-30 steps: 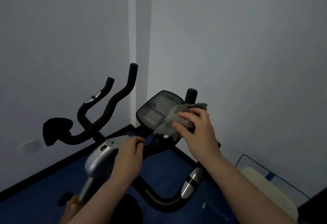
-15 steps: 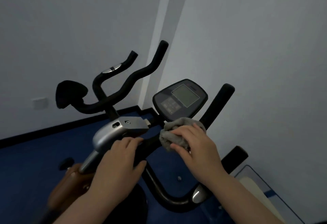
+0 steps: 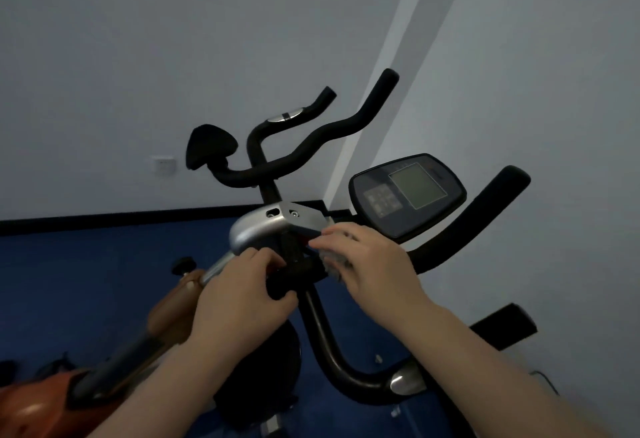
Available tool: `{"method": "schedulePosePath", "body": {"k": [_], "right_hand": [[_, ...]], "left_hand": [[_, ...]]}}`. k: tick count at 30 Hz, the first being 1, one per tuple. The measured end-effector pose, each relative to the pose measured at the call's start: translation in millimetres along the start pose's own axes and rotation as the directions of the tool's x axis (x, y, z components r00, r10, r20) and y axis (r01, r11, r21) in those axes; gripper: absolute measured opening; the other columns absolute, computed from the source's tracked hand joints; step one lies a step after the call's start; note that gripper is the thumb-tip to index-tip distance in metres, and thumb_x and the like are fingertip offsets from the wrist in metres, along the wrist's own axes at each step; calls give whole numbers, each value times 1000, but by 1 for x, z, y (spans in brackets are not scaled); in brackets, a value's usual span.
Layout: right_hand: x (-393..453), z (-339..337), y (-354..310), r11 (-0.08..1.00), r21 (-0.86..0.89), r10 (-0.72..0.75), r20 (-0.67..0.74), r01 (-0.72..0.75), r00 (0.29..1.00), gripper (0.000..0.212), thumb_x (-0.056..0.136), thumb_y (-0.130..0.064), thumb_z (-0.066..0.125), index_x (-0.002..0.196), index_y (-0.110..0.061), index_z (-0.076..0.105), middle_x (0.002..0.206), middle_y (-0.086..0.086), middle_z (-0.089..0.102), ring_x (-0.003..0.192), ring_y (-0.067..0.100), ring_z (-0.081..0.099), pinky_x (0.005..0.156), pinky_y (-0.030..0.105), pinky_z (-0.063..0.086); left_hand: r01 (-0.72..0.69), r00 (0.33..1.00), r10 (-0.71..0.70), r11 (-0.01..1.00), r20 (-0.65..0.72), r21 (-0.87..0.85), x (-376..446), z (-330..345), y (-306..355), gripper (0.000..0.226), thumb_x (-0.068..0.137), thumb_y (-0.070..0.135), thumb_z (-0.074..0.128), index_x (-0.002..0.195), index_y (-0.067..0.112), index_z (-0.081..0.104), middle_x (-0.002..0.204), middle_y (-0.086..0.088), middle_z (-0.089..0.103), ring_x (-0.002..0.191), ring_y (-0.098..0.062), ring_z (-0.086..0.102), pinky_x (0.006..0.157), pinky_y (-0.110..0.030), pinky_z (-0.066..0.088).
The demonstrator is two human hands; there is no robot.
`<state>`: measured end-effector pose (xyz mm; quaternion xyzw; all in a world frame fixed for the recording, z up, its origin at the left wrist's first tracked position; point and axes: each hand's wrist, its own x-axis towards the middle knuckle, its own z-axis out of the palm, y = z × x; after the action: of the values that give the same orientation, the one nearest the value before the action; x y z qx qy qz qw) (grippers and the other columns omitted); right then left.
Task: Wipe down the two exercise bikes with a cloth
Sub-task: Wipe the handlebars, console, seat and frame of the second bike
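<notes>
While the left hand (image 3: 242, 294) curls around the black handlebar (image 3: 467, 236) near its centre clamp, the right hand (image 3: 372, 266) presses the grey cloth (image 3: 333, 264) beneath its fingers, just right of the left hand, below the console (image 3: 408, 200).

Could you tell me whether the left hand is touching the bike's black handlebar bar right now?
Touching: the head view shows the left hand with its fingers and thumb curled round the black handlebar bar.
</notes>
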<state>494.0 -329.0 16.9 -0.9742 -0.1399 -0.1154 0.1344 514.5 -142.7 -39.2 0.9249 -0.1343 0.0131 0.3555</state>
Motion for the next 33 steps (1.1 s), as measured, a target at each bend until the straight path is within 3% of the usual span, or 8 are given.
{"method": "schedulePosePath", "body": {"k": [3, 7, 13, 17, 21, 27, 31, 33], "right_hand": [[7, -17, 17, 999, 48, -23, 183, 15, 983, 29, 93, -23, 62, 121, -32, 66, 132, -14, 53, 117, 7, 51, 94, 20, 41], [9, -19, 17, 999, -13, 43, 261, -41, 964, 37, 83, -52, 68, 116, -37, 61, 127, -14, 51, 109, 9, 52, 90, 29, 46], [13, -37, 28, 999, -41, 38, 254, -28, 966, 21, 85, -34, 72, 104, -37, 65, 107, -11, 62, 100, 13, 58, 83, 31, 48], [4, -71, 50, 987, -90, 150, 271, -130, 951, 19, 82, -35, 75, 98, -42, 68, 101, -14, 66, 96, 9, 62, 79, 28, 51], [-2, -60, 40, 996, -17, 85, 265, -84, 960, 26, 84, -31, 73, 109, -37, 68, 109, -13, 65, 102, 10, 60, 87, 34, 50], [-21, -88, 64, 965, -252, 142, 290, -68, 946, 30, 88, -28, 68, 115, -40, 65, 123, -18, 59, 113, 9, 56, 92, 33, 47], [-25, -75, 53, 988, -119, 124, 190, -103, 974, 25, 89, -31, 68, 114, -34, 68, 123, -18, 60, 111, 7, 56, 93, 29, 46], [-26, -74, 56, 991, -122, 87, 222, -61, 971, 25, 90, -31, 66, 115, -34, 67, 127, -19, 59, 116, 4, 52, 106, 25, 37]], "left_hand": [[7, 1000, -7, 1000, -8, 16, 0, 1, 1, 30, 77, 45, 67, 105, 37, 59, 97, 18, 57, 89, 0, 55, 71, -25, 47], [18, 1000, -18, 1000, -14, -18, 4, 2, 7, 32, 77, 37, 69, 108, 37, 61, 99, 18, 61, 91, -1, 58, 74, -28, 51], [-15, 1000, 13, 980, -9, -200, 22, 8, 32, 25, 84, 24, 65, 103, 39, 62, 97, 21, 65, 90, 2, 60, 77, -21, 49], [-79, 994, 95, 958, 47, -276, 40, 17, 56, 22, 90, 19, 59, 105, 34, 64, 99, 17, 65, 94, -1, 60, 88, -31, 53], [-116, 973, 178, 928, 148, -355, 49, 28, 72, 22, 93, 11, 54, 102, 26, 67, 102, 6, 67, 100, -10, 61, 92, -38, 51], [-116, 986, 149, 931, 70, -346, 39, 40, 58, 22, 96, 26, 54, 100, 48, 55, 101, 20, 55, 94, 8, 49, 73, -9, 34], [-133, 985, 163, 924, 56, -360, 39, 41, 58, 27, 96, 24, 55, 97, 51, 53, 96, 23, 54, 95, 11, 47, 74, -8, 33], [-140, 983, 172, 924, 59, -356, 39, 41, 57, 27, 96, 24, 55, 98, 51, 53, 97, 24, 53, 96, 12, 47, 74, -8, 32]]}}
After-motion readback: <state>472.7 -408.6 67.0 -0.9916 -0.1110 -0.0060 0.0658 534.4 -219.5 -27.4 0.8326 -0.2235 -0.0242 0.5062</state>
